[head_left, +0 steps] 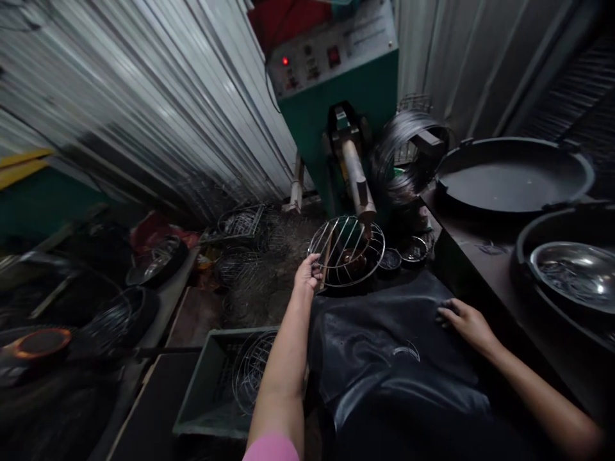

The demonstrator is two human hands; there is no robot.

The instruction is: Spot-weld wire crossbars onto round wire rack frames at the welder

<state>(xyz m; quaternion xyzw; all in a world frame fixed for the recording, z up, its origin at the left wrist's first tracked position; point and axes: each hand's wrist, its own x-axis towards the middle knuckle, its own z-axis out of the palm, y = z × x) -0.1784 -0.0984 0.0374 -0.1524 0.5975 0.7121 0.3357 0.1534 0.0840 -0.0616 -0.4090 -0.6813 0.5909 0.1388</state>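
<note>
My left hand is closed on the left rim of a round wire rack, which has straight bars across it and a shallow wire frame below. The rack is held at the tip of the welding machine's arm, under the green machine. Over the black sheet on my lap, my right hand is near its right edge with thumb and fingers drawn together. Whatever is between them is too small or hidden to make out. A few thin curved wire pieces lie on the sheet.
Left of my lap stands a green crate with round wire pieces in it. Small bowls of parts sit beyond my knees. At right, a bench holds a wide dark pan and a shiny metal bowl. A wire coil is beside the machine.
</note>
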